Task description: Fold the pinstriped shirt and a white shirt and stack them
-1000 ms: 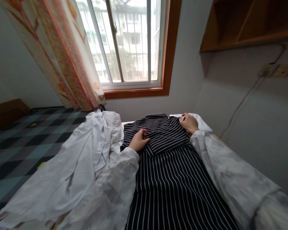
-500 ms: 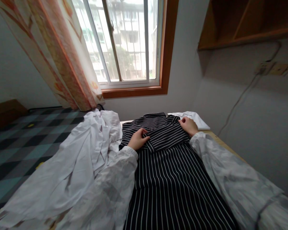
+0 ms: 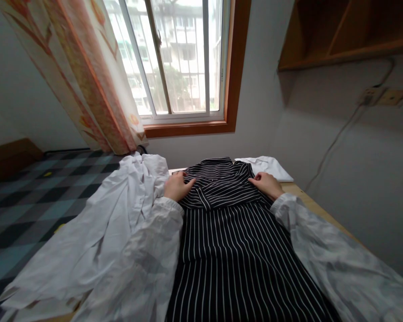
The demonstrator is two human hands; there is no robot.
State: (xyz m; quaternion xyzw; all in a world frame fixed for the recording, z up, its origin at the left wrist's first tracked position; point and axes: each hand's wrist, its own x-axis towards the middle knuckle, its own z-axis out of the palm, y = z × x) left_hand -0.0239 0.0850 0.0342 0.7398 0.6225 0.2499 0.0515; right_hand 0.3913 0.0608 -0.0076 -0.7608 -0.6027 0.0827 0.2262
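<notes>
Both hands slid apart: left hand and right hand now lie flat and loose, gripping nothing, pressing the striped shirt between them, mid-frame on the table.

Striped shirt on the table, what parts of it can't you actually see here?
Head view only:
- Striped shirt: its near end is cut off by the bottom edge.
- Its left edge hides under the left hand and sleeve.
- Whether its folded top part has buttons: too small to tell.
</notes>
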